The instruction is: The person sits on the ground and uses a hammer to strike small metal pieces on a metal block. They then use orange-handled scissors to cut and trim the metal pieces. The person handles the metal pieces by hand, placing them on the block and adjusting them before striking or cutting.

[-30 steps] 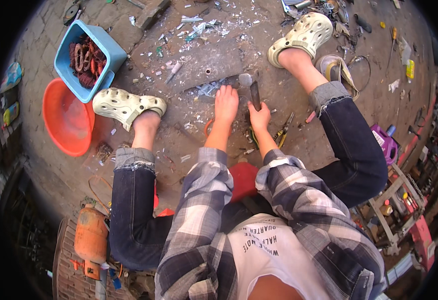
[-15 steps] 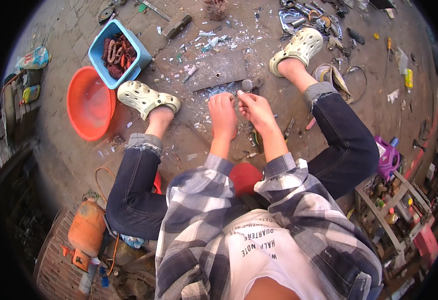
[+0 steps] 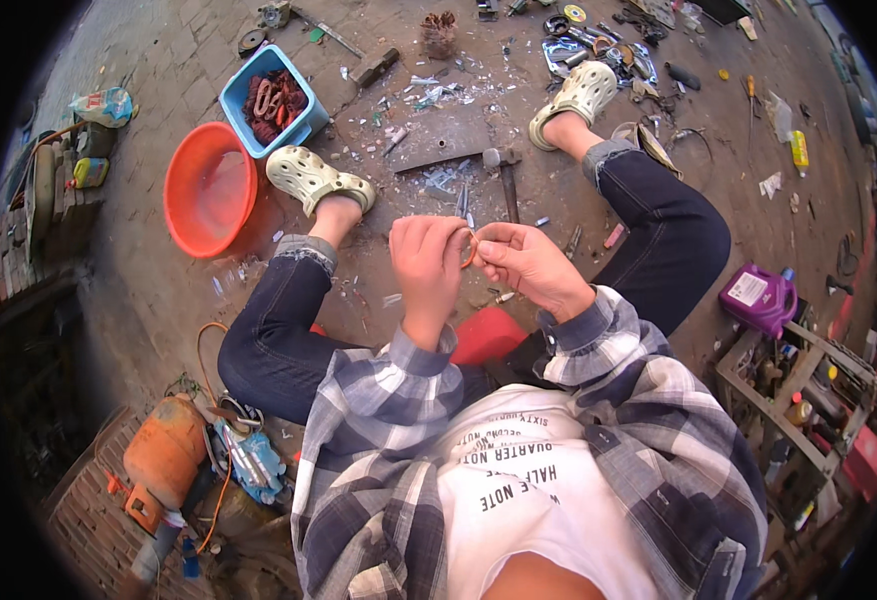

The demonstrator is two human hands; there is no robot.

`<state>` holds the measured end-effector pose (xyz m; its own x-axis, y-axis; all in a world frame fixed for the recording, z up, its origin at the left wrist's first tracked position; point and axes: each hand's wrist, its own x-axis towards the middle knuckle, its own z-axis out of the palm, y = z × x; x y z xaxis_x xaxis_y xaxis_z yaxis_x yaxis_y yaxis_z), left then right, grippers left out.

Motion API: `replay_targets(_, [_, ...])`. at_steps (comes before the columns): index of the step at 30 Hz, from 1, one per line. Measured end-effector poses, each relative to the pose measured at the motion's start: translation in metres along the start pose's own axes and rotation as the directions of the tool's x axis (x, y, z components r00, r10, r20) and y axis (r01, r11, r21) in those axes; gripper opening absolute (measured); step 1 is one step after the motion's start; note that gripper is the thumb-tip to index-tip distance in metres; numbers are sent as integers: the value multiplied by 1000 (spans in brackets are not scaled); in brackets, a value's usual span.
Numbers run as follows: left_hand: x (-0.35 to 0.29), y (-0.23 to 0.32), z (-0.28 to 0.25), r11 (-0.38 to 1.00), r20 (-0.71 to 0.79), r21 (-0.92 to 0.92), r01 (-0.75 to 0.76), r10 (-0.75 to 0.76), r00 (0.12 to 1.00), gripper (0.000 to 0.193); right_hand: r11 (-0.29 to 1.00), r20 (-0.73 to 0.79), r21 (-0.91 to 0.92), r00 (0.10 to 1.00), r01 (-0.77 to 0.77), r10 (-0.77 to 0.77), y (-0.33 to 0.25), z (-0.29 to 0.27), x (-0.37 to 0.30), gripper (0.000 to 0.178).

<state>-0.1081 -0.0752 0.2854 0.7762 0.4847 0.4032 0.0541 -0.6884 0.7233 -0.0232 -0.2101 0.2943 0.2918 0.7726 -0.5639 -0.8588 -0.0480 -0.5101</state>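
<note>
My left hand (image 3: 424, 268) is closed in front of me, its fingers curled round what looks like orange-handled pliers. Grey pointed jaws of the pliers (image 3: 462, 200) show beyond the fingers, and part of an orange handle shows between my hands. Close beside it, my right hand (image 3: 536, 266) has thumb and fingertips pinched together at the orange handle; whatever small thing they pinch is too small to make out. Just beyond my hands lies a hammer (image 3: 509, 190) with its head on the edge of a flat metal plate (image 3: 448, 135).
Broken shards (image 3: 438, 95) litter the ground around the plate. On the left stand a blue bin (image 3: 303, 130) of reddish-brown coiled pieces and an orange basin (image 3: 183, 225). Metal parts (image 3: 598, 45) lie far right; a purple jug (image 3: 761, 300) stands nearer. An orange gas cylinder (image 3: 165, 440) is at lower left.
Both hands have drawn back toward my body and the right has turned inward. The hammer's handle and the orange handle between my hands now show. The view has shifted slightly.
</note>
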Motion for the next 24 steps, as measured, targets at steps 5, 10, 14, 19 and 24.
replay_targets(5, [-80, 3, -32, 993, 177, 3, 114, -113, 978, 12, 974, -21, 49, 975, -220, 222, 70, -2, -35, 23])
replay_targets(10, [-110, 8, -30, 968, 199, -65, 242, -225, 954, 9, 949, -96, 279, 979, -150, 182, 94, -3, -45, 20])
replay_targets(14, [-112, 11, -23, 967, 276, -91, 238, -205, 939, 9, 976, -250, 217, 967, 3, 52, 107, -7, -36, 21])
replay_targets(19, [-116, 17, -24, 976, 307, 18, 218, -213, 928, 8, 959, -410, -282, 899, 38, -156, 109, 2, -37, 22])
replay_targets(24, [-113, 20, -35, 968, 283, 37, 250, -250, 926, 7, 797, -260, -570, 876, 201, -407, 107, 8, -38, 18])
